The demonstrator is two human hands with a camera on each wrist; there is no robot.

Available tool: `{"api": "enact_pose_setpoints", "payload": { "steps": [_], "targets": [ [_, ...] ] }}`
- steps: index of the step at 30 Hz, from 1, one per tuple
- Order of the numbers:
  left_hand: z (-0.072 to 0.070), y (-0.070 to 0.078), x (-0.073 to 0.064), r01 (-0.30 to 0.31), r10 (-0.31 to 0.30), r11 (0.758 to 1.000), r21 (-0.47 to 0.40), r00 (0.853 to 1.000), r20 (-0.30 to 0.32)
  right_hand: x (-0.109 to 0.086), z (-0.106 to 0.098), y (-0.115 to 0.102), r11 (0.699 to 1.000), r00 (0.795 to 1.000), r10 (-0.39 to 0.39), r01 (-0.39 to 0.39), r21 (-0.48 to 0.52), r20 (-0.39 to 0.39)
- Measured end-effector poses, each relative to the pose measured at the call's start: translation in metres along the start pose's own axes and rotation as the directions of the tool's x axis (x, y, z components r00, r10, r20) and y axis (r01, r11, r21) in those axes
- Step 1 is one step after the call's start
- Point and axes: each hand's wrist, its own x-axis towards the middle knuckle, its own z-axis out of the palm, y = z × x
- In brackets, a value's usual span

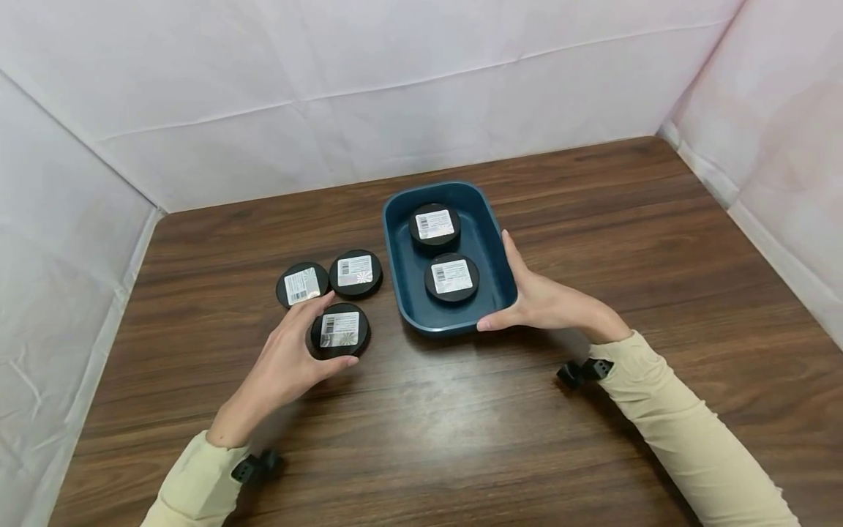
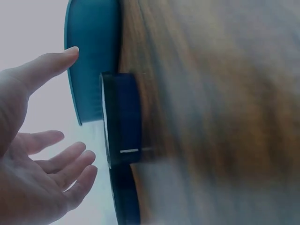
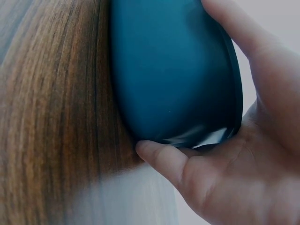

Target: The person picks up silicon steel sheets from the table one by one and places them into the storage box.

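In the head view my left hand point(image 1: 290, 355) hovers around the nearest round black container point(image 1: 341, 329), which carries a white barcode label. Its thumb and fingers are spread; the left wrist view has the hand point(image 2: 42, 117) above that container point(image 2: 123, 117) with a gap between. Two more such containers, the left one point(image 1: 303, 284) and the right one point(image 1: 356, 274), sit just behind. My right hand point(image 1: 543, 296) grips the near right corner of a deep blue tray point(image 1: 411, 296), thumb at the front wall, fingers along the right side. Inside lie two labelled containers, the far one point(image 1: 435, 225) and the near one point(image 1: 451, 278).
Everything stands on a dark wood-grain table point(image 1: 421, 439). White fabric walls point(image 1: 329, 95) close off the back and both sides. A black wrist device point(image 1: 586, 372) hangs by the right cuff, and a similar one point(image 1: 257, 466) by the left cuff.
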Motion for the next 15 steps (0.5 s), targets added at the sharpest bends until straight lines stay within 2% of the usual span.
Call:
{"api": "enact_pose_setpoints", "payload": {
  "steps": [9,15],
  "targets": [
    [-0.0017,-0.0065,-0.0064,-0.006,0.005,1.0,-0.006,0.999,-0.038,-0.0004,0.0004,0.0,0.999,1.0,0.028,-0.028,-0.016,0.002],
    [-0.0035,-0.0101,-0.0064,-0.032,0.032,0.999,0.015,0.999,-0.033,-0.0008,0.0,-0.0007,1.0,1.0,0.008,-0.008,-0.003,-0.001]
  ]
}}
